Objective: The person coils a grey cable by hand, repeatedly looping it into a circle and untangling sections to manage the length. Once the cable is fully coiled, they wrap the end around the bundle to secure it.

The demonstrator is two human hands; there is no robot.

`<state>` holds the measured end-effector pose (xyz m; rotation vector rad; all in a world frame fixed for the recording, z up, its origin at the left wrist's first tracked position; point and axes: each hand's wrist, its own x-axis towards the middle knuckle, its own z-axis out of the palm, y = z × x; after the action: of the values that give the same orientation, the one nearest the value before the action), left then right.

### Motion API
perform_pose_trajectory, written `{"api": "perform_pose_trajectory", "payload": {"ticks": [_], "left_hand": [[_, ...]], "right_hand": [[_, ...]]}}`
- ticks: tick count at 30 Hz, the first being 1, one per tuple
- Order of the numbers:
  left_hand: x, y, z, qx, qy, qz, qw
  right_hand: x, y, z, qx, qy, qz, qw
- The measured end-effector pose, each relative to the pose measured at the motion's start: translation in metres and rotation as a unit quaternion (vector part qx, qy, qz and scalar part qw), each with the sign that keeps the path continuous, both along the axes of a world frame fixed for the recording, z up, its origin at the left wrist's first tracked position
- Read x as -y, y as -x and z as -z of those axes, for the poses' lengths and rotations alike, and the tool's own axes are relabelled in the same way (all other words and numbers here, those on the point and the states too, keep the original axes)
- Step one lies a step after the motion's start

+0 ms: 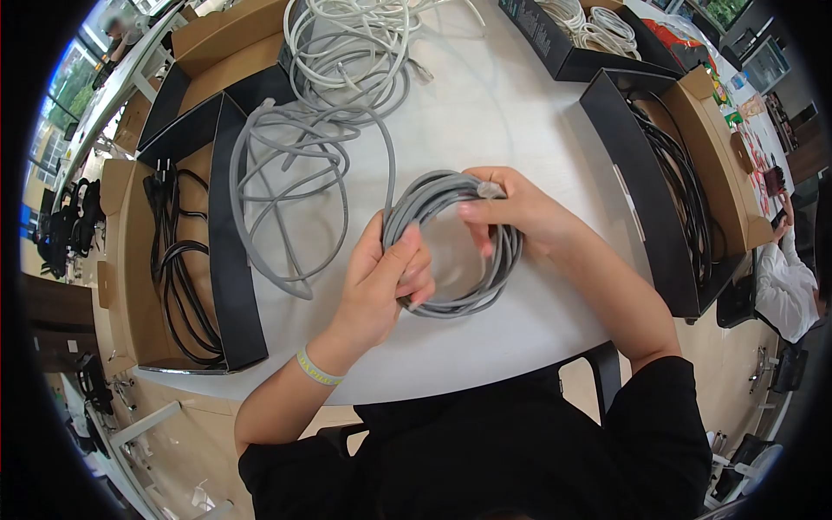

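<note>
Above the white table, a coil of grey network cable (451, 303) is held between both hands. My left hand (379, 276) is closed round the coil's left side, thumb across the strands. At the upper right, my right hand (513, 211) grips the coil with the thumb inside the ring, beside a clear plug (490, 190). From the coil's left side a strand runs up to loose grey cable loops (290, 186) spread on the table. Parts of the fingers are hidden behind the coil.
White and grey cables (355, 43) lie tangled at the table's (485, 113) back. On the left, an open black box (236, 286) holds black power cords (178, 251). An open box (620, 186) on the right holds black cables (676, 186); another (563, 65) behind it contains white cables (602, 30).
</note>
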<state>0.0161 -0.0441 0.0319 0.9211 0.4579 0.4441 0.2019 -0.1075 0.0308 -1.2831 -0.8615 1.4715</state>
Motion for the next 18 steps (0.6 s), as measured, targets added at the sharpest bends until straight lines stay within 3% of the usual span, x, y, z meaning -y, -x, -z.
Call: {"api": "perform_pose_trajectory", "payload": {"ticks": [1, 2, 4, 7, 12, 16, 18], "left_hand": [[-0.003, 0.001, -0.002, -0.001, -0.001, -0.002, 1.0], [-0.007, 0.003, -0.004, -0.024, 0.021, 0.011, 0.999], [-0.018, 0.007, -0.007, -0.048, 0.044, 0.022, 0.998], [-0.027, 0.011, -0.012, -0.074, 0.062, 0.096, 0.991], [-0.018, 0.015, -0.016, -0.09, -0.119, 0.124, 0.981], [-0.016, 0.017, -0.014, -0.075, -0.124, 0.163, 0.976], [-0.017, 0.019, -0.003, -0.023, 0.087, 0.297, 0.951]], "right_hand": [[0.0, -0.001, 0.006, -0.136, -0.033, -0.034, 0.99], [0.001, 0.0, 0.01, -0.137, -0.033, -0.035, 0.989], [0.002, 0.003, 0.014, -0.246, -0.044, -0.096, 0.963], [0.002, 0.009, 0.014, -0.246, -0.039, -0.109, 0.962], [0.003, 0.014, 0.006, -0.262, -0.002, -0.072, 0.962], [0.003, 0.008, 0.005, -0.27, 0.035, -0.105, 0.957], [0.003, 0.008, 0.005, -0.265, 0.048, -0.137, 0.953]]}}
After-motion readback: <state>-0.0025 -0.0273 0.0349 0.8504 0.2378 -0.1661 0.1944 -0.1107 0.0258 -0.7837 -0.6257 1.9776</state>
